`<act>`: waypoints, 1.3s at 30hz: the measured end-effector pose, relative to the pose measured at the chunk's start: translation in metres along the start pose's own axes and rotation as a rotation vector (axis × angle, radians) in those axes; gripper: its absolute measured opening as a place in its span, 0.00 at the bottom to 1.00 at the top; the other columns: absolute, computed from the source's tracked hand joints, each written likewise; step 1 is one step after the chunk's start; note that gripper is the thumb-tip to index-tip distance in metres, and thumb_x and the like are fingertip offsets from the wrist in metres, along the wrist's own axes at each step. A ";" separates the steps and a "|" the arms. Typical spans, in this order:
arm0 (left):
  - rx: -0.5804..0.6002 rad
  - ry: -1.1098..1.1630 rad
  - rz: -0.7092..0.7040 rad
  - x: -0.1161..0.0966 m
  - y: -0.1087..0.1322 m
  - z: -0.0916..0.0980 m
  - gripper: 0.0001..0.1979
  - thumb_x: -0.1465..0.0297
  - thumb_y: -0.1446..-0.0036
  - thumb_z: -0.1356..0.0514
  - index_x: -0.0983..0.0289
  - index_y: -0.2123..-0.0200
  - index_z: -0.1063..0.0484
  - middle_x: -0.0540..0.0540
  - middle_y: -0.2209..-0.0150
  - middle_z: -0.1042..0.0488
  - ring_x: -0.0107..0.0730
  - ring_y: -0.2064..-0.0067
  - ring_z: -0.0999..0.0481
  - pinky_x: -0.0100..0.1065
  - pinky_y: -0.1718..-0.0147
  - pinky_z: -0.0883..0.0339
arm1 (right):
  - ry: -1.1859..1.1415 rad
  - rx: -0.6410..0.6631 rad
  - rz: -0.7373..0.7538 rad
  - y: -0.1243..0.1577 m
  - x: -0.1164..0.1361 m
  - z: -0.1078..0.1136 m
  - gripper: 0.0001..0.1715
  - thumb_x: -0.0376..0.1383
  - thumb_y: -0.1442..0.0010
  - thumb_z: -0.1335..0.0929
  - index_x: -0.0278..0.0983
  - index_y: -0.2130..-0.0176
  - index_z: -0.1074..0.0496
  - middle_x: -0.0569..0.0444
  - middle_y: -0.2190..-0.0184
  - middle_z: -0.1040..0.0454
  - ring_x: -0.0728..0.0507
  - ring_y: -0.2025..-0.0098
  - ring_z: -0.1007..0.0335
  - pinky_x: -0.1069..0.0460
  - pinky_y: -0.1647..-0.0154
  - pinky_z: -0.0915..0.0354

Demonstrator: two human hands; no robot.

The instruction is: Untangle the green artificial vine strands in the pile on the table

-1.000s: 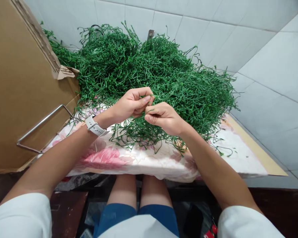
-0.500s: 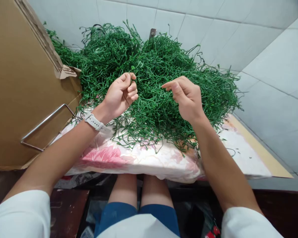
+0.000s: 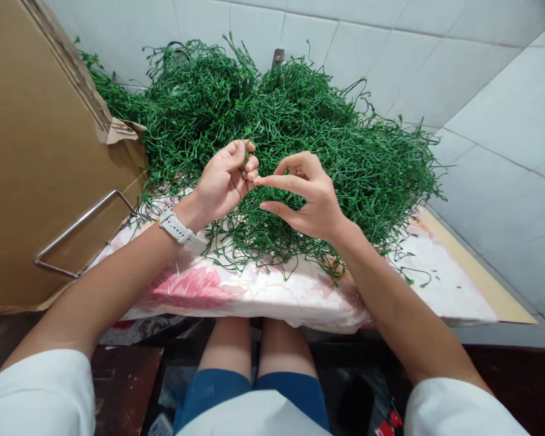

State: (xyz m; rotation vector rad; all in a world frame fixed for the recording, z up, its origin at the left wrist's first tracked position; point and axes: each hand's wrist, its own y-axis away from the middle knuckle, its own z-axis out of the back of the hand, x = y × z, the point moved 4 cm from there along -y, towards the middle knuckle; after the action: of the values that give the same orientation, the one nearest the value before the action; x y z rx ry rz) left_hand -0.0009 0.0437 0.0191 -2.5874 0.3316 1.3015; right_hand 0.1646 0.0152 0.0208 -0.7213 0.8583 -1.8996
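Observation:
A big tangled heap of thin green plastic stems [image 3: 300, 127] lies on a flowered cloth [image 3: 236, 290] over my lap. My left hand [image 3: 224, 178], with a white watch [image 3: 177, 229] on its wrist, is curled shut, pinching a small green stem piece at the fingertips. My right hand [image 3: 306, 197] is just to its right, fingers spread, the index finger pointing left and touching the left hand's fingertips. Both hands hover over the heap's near side.
A large cardboard box [image 3: 36, 157] with a metal handle [image 3: 79, 227] stands at the left. White tiled floor [image 3: 495, 121] lies beyond and to the right. A tan board edge [image 3: 476, 275] shows under the cloth at the right. My knees sit below the cloth.
My hands came apart from their first pinch, the right lifting to the right. Now the right hand has swung back left to meet the left hand's fingertips, fingers opened.

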 end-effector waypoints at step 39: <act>0.383 -0.142 0.233 0.007 0.013 -0.011 0.12 0.70 0.30 0.41 0.65 0.69 0.29 0.42 0.84 0.46 0.14 0.86 0.49 0.18 0.86 0.55 | -0.782 -0.194 -0.532 -0.003 -0.023 0.014 0.26 0.58 0.38 0.27 0.41 0.69 0.30 0.62 0.80 0.44 0.51 0.80 0.49 0.53 0.79 0.44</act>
State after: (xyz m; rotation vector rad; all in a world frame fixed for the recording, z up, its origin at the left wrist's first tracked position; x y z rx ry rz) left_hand 0.0080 0.0274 0.0183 -2.1742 0.7903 1.3311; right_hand 0.1832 0.0329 0.0286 -1.7954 0.3578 -1.7299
